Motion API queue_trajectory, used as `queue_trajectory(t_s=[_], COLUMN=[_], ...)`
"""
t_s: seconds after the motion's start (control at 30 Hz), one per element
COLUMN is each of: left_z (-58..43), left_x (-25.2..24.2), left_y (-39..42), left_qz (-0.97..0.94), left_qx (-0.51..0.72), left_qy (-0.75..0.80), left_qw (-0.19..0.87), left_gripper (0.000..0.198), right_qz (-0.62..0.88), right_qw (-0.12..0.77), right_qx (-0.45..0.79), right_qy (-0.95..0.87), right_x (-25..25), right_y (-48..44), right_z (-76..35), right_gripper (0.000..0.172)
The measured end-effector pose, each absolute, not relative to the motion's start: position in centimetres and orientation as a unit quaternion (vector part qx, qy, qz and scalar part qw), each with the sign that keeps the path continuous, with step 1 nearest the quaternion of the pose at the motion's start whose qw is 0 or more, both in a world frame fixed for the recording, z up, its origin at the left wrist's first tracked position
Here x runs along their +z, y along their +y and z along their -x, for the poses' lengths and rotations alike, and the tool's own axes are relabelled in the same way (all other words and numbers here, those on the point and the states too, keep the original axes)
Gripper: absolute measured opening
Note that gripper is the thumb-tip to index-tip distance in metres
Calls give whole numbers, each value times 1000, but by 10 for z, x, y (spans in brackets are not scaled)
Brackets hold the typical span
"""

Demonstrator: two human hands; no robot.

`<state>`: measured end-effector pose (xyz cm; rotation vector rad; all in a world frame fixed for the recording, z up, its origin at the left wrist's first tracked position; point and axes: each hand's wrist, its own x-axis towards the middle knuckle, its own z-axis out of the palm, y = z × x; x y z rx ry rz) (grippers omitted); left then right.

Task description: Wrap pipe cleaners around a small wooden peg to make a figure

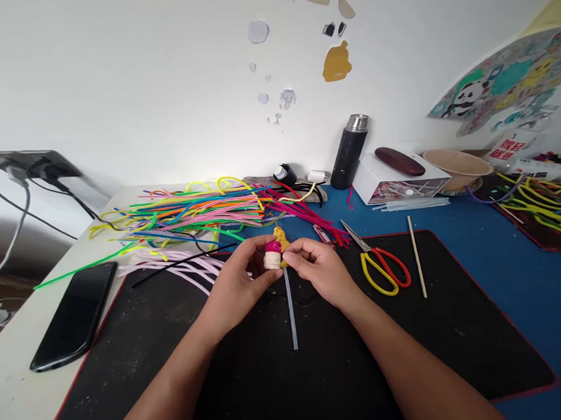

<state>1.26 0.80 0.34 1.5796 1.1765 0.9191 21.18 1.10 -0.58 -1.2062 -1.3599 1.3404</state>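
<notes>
Both hands, left hand (240, 279) and right hand (320, 272), pinch the wound figure (273, 253) upright, clear stick (290, 314) pointing toward camera; fingertips hide its sides.

The bare left forearm (177, 381) and bare right forearm (414, 370) reach in from below and converge toward the middle, wrists about level. The left hand (237, 281) is turned palm inward, thumb and fingers curled into a closed pinch at the tips. The right hand (321, 272) lies knuckles up, thumb and forefinger pinched likewise, just beside the left's fingertips.
</notes>
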Motion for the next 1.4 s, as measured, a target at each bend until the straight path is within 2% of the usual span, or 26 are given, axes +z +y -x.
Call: queue_trajectory(t_s=[1.4], left_z=[-13], left_x=[2], left_y=[8], left_qz=[-645], left_qx=[372], left_qy=[481], left_qw=[462], left_gripper=[51], right_qz=[481], right_qw=[426], right_qx=[545], right_qy=[-538], right_x=[-4], right_y=[10], right_z=[-211], right_gripper=[35])
